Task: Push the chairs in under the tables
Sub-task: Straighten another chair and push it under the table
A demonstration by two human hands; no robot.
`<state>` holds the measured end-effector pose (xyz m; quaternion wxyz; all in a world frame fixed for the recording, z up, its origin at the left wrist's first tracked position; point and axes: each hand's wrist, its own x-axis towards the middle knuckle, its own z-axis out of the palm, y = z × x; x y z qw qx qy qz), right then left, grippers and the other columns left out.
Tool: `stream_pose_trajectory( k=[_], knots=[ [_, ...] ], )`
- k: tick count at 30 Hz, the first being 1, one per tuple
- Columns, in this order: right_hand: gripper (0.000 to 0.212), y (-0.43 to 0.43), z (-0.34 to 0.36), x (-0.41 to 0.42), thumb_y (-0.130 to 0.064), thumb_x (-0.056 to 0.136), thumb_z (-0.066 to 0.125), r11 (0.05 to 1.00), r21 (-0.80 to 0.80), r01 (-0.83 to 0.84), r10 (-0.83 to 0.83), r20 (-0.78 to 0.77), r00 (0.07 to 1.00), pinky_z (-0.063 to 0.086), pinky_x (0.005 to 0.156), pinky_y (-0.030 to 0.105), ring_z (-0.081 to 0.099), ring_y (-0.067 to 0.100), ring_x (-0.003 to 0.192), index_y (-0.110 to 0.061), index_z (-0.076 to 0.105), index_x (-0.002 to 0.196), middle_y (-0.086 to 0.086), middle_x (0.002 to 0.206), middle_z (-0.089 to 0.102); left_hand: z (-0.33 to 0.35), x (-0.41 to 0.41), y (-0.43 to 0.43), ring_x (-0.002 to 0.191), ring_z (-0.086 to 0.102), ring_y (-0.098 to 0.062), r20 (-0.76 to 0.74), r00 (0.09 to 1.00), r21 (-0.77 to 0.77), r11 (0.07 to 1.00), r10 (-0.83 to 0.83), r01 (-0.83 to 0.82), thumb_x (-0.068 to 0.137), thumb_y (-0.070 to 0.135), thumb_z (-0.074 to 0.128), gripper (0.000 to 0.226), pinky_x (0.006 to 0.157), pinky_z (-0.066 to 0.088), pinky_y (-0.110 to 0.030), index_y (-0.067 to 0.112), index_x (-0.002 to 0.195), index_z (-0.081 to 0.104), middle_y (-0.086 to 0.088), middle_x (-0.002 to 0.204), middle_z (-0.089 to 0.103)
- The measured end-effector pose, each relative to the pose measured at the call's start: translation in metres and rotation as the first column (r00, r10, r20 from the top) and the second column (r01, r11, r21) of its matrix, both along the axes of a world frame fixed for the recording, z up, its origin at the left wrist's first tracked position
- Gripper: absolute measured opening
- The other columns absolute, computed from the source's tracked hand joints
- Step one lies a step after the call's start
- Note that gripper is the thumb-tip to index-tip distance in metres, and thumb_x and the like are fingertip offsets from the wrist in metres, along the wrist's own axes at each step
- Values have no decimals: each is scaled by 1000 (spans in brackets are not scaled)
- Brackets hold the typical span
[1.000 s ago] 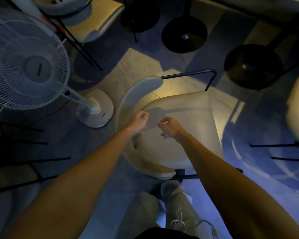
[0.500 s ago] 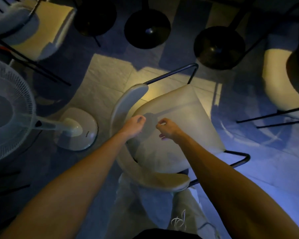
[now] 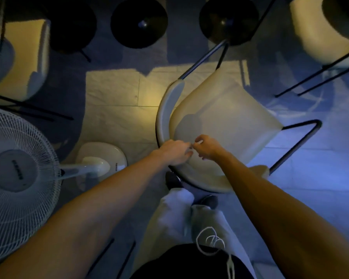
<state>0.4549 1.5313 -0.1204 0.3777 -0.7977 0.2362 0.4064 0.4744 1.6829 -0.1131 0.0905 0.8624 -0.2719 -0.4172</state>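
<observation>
I have my left grip (image 3: pixel 174 152) and right grip (image 3: pixel 208 148) curled side by side over the backrest rim of the chair (image 3: pixel 226 117) to steer it. The chair stands on the floor, angled, near the bench pedestal (image 3: pixel 228 19).

Pale chair (image 3: pixel 220 109) on a tiled floor (image 3: pixel 113 101), left hand (image 3: pixel 174 153) gripping its curved backrest (image 3: pixel 161 117), right hand (image 3: pixel 208 148) with curled fingers (image 3: pixel 198 140) just beside it over the seat (image 3: pixel 236 125), white fan (image 3: pixel 14 174) at left, round black table bases (image 3: pixel 139 23) beyond.
</observation>
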Motion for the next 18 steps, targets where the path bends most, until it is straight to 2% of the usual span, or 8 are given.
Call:
stream_pose_trajectory(
  k=[5, 7, 11, 14, 16, 18],
  knots=[
    [42, 2, -5, -42, -30, 94, 57, 998, -35, 60, -58, 54, 997, 52, 95, 44, 62, 30, 108, -10, 54, 132, 16, 122, 63, -5, -11, 6, 111, 62, -27, 115, 983, -3, 990, -142, 144, 102, 41, 39, 36, 96, 43, -46, 19, 122, 59, -6, 118, 68],
    [40, 2, -7, -64, -26, 94, 56, 996, -71, 56, -52, 52, 997, 49, 93, 39, 61, 30, 109, -11, 55, 131, 15, 120, 64, -8, -19, 10, 111, 62, -27, 172, 955, 27, 971, -240, 239, 102, 45, 40, 38, 96, 42, -45, 19, 122, 59, -6, 117, 68],
    [40, 6, -13, -105, -28, 92, 57, 988, -133, 79, -68, 85, 994, 50, 93, 38, 62, 30, 107, -13, 58, 128, 14, 119, 67, -7, -36, 16, 119, 57, -29, 218, 891, 88, 917, -399, 389, 100, 61, 32, 58, 105, 35, -46, 20, 132, 57, -8, 126, 63],
    [32, 15, -9, -125, -28, 95, 52, 983, -179, 36, -2, 184, 983, 50, 86, 39, 64, 35, 101, -12, 62, 120, 16, 112, 69, -6, -46, 22, 122, 54, -29, 232, 843, 127, 875, -485, 468, 91, 76, 32, 73, 108, 32, -45, 22, 136, 54, -9, 128, 60],
    [32, 23, -7, -134, -31, 96, 46, 972, -234, -19, 78, 245, 966, 52, 86, 43, 64, 38, 97, -13, 64, 114, 18, 109, 70, -7, -52, 27, 123, 54, -28, 303, 796, 149, 851, -524, 504, 84, 82, 35, 83, 109, 31, -42, 24, 139, 52, -7, 130, 60],
    [34, 26, -4, -140, -37, 96, 41, 957, -283, -64, 141, 259, 956, 50, 90, 44, 62, 37, 99, -18, 63, 115, 17, 110, 69, -8, -54, 30, 123, 54, -27, 360, 750, 185, 830, -555, 526, 81, 77, 40, 79, 108, 31, -41, 24, 139, 51, -6, 129, 60]
  ],
)
